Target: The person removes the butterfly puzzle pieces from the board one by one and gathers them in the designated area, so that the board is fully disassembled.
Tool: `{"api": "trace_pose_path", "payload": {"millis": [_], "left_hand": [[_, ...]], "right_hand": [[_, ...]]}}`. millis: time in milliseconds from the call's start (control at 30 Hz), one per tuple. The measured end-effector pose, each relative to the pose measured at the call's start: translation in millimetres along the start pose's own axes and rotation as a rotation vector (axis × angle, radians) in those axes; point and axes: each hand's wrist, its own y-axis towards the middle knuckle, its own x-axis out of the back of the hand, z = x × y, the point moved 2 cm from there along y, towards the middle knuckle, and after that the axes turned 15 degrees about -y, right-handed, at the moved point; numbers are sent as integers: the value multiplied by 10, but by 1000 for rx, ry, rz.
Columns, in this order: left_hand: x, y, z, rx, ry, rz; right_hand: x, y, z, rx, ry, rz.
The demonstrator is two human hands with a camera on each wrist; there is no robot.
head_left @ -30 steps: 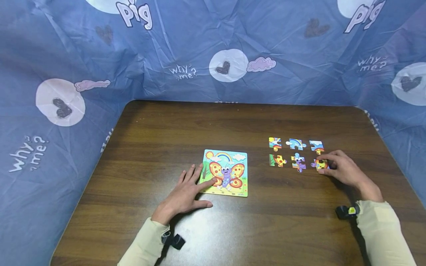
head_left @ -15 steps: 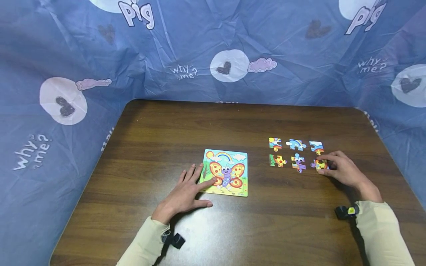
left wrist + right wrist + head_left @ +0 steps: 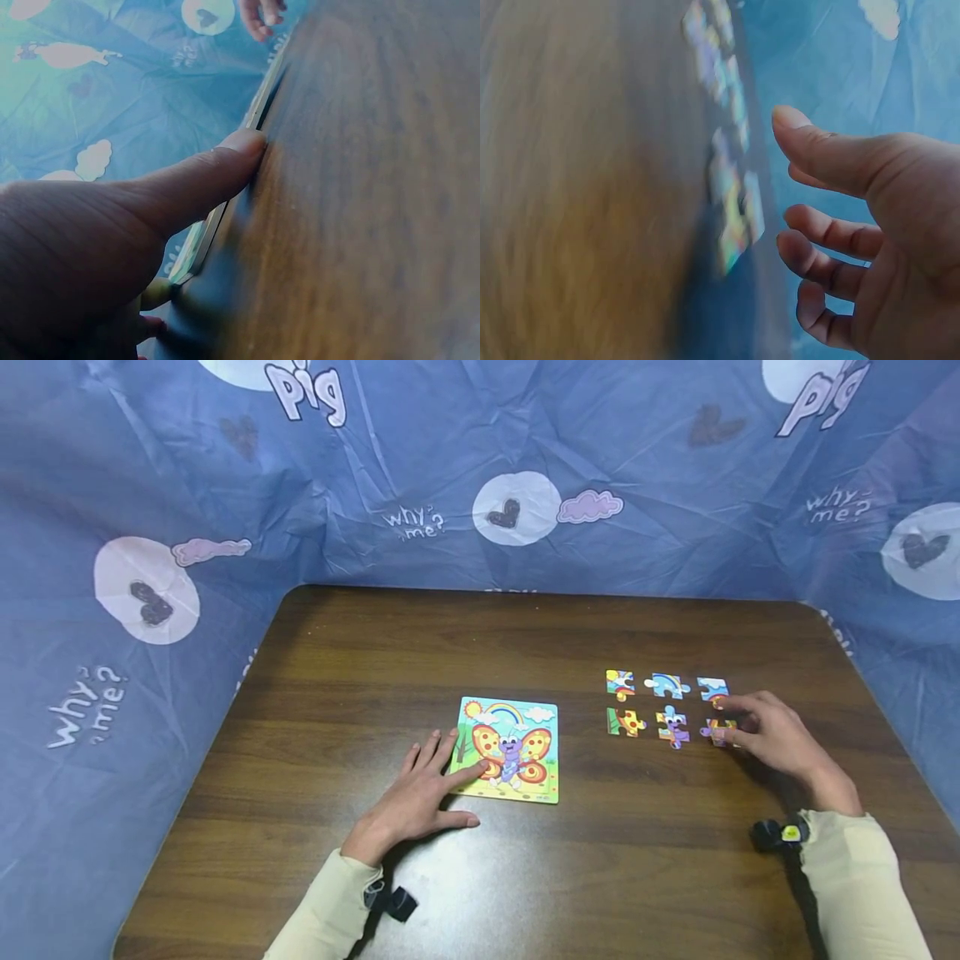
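- Two hands well apart; neither clamped on anything.
- Left hand (image 3: 408,806): fingers straight and spread, index lying over the board's eight o'clock corner, probably to steady it; exact pressure can't be told.
- Right hand (image 3: 783,743): thumb and fingers loosely curved, tips apart, gripping nothing; right wrist view shows a gap between fingertips and pieces.
- Wing piece (image 3: 710,732): nine o'clock of right hand, partly covered by it, flat on the surface.
- Butterfly board (image 3: 512,752): two o'clock of left hand, flat, picture facing up, likely so it reads as reference.
- Other five pieces: cloud piece (image 3: 714,687) at twelve o'clock of the wing one, face piece (image 3: 674,727) at nine, then tree piece (image 3: 624,722); rainbow piece (image 3: 667,685) and sun piece (image 3: 620,683) behind those.
- Two rows of three, gaps between; order matches the board's picture, presumably deliberate.
- Wooden surface (image 3: 412,643) beneath; blue backdrop (image 3: 412,443) at twelve o'clock.
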Motion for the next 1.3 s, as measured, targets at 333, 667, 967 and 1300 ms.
{"api": "trace_pose_path", "payload": {"millis": [333,667,967,1300], "left_hand": [[-3,-7,-11,-10,9,-7],[-12,-3,2,-10,8,-3],[-5,-5,8,-13,6,-8],[-8,-72,-98,-31,40,6]], "right_hand": [[202,111,538,71,58,-111],[199,286,1071,153,142,-119],[38,427,1566,229,184,-8],[-128,496,2157,317,234,86]]}}
